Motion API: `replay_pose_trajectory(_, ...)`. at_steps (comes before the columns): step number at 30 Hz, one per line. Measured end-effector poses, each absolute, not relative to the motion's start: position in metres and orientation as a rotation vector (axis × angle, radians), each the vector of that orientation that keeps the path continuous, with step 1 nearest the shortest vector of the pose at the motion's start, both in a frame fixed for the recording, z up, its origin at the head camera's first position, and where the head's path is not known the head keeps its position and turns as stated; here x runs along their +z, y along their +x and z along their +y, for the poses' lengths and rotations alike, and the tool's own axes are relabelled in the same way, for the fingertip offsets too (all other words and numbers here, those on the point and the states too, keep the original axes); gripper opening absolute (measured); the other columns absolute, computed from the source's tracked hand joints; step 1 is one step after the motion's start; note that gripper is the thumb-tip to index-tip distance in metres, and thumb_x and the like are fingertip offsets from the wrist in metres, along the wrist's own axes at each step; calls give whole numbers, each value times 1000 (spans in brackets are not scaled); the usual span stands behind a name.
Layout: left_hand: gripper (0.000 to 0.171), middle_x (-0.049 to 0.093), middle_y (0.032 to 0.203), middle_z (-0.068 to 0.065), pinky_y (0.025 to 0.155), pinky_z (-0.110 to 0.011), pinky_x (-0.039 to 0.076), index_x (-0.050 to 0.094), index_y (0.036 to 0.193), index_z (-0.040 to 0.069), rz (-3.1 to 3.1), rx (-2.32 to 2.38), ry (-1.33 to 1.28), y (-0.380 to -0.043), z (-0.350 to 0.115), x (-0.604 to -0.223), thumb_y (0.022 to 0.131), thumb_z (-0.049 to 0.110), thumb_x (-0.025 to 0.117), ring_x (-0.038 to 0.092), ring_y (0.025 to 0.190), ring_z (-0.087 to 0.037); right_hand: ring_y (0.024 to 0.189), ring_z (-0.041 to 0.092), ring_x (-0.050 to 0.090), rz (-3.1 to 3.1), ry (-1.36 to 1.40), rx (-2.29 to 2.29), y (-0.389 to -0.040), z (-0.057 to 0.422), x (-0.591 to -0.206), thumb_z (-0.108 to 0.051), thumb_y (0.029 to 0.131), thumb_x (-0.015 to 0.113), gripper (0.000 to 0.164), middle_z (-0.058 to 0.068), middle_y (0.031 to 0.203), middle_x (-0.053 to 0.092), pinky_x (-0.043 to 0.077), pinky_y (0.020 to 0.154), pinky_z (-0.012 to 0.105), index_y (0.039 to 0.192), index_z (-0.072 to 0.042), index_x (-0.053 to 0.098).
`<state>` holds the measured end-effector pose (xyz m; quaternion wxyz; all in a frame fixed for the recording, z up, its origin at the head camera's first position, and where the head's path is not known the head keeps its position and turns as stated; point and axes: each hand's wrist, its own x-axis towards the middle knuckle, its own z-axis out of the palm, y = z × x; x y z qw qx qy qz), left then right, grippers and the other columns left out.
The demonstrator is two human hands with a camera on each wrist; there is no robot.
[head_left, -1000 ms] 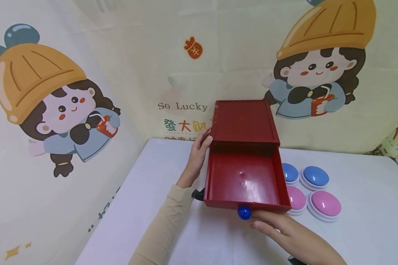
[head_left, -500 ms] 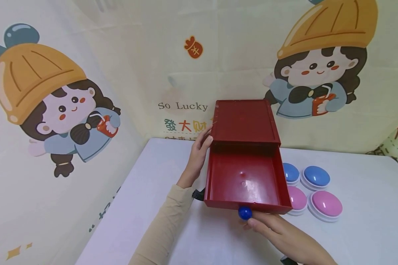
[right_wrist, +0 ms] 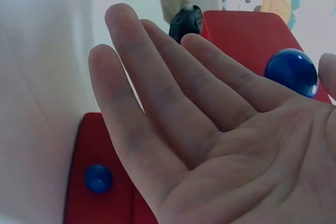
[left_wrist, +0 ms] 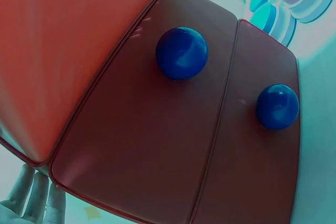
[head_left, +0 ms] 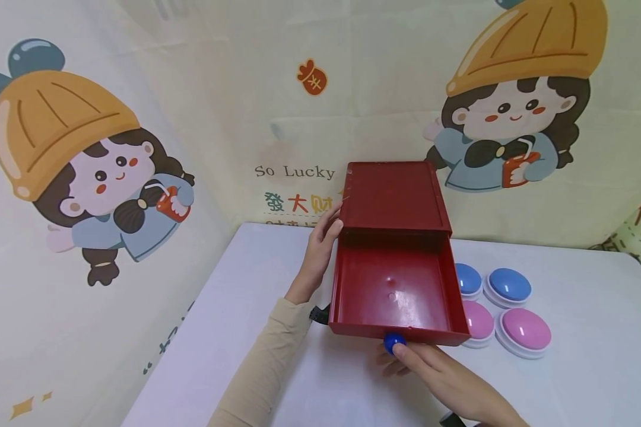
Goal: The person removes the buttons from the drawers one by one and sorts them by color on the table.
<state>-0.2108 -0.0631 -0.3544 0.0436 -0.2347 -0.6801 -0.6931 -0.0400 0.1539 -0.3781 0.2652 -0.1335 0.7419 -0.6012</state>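
Observation:
A red drawer cabinet stands on the table with its top drawer pulled out, nothing inside it. My left hand rests along the cabinet's left side, fingers extended. Two lower drawers, each with a blue knob, stay closed in the left wrist view. At the pulled-out drawer's front, my right hand has its thumb over that drawer's blue knob. In the right wrist view its fingers are straight and spread beneath the knob, palm turned up.
Blue push buttons and pink push buttons with white bases sit right of the cabinet, partly behind the drawer. A printed cloth hangs close behind the table and along its left side.
My right hand has slid left along the drawer front; its thumb now overlaps the knob and its fingers reach past underneath. The left hand and the drawer have stayed put.

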Motion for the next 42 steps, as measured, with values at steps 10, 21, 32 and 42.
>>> replay_pose_trajectory(10, 46, 45, 134, -3, 103, -40, 33, 34, 142, 11, -2069, -2135, -695, -210, -61, -357, 98, 19, 41, 41, 124, -17, 100, 33, 59, 1902, -422, -1666, -44, 151, -384, -36, 99, 31, 44, 14, 117, 57, 51, 80, 42, 130, -8, 46)
replay_pose_trajectory(21, 45, 46, 134, -2, 102, -38, 34, 35, 142, 12, -2075, -2118, -698, -210, -62, -357, 98, 20, 42, 42, 123, -15, 96, 39, 62, 1705, -419, -1753, -47, 146, -382, -36, 99, 30, 49, 15, 116, 60, 50, 83, 46, 129, -1, 45)
replay_pose_trajectory(32, 45, 46, 134, -2, 102, -39, 34, 36, 141, 11, -2051, -2126, -681, -210, -62, -357, 98, 19, 42, 42, 123, -16, 97, 37, 61, 1692, -397, -1746, -49, 145, -381, -38, 98, 33, 45, 17, 118, 58, 49, 84, 47, 127, -8, 50)
replay_pose_trajectory(42, 45, 45, 135, -3, 102, -39, 34, 34, 142, 10, -2067, -2112, -691, -210, -61, -355, 98, 19, 41, 42, 123, -17, 102, 33, 59, 1736, -371, -1733, -49, 143, -381, -39, 97, 35, 45, 15, 122, 57, 48, 84, 49, 131, -13, 49)
